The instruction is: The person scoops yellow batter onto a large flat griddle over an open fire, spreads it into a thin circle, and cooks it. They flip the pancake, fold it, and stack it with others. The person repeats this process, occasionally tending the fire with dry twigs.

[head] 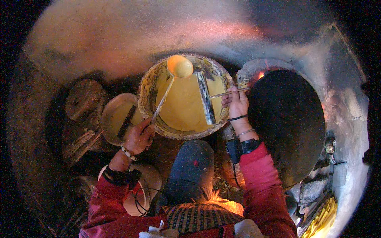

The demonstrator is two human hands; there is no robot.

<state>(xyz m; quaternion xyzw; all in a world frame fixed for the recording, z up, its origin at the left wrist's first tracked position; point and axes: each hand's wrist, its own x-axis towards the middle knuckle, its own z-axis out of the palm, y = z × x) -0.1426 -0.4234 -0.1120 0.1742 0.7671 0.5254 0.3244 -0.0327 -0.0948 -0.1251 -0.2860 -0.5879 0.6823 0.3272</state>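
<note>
A long-handled ladle (179, 66) is gripped by its handle in my left hand (139, 135). Its bowl, coated with pale batter, is over the far side of a deep round pot (144, 119). Yellowish batter (178, 101) lies inside the pot, and dried batter crusts the rim. At the pot's right rim, my right hand (236, 104) has its fingers around a thin stick (223, 93). The stick reaches a flat, batter-streaked bar (205, 98) over the batter; I cannot tell whether they are joined. A large round black griddle (285, 128) stands right of my right hand.
Flames (261, 75) glow at the griddle's far edge. Left of the pot sits a shallow bowl (108, 119) with a dark bar (127, 121) across it. Another light container (151, 178) is below my left wrist. Yellow strips (321, 220) lie at lower right. A curved wall (148, 29) rises behind.
</note>
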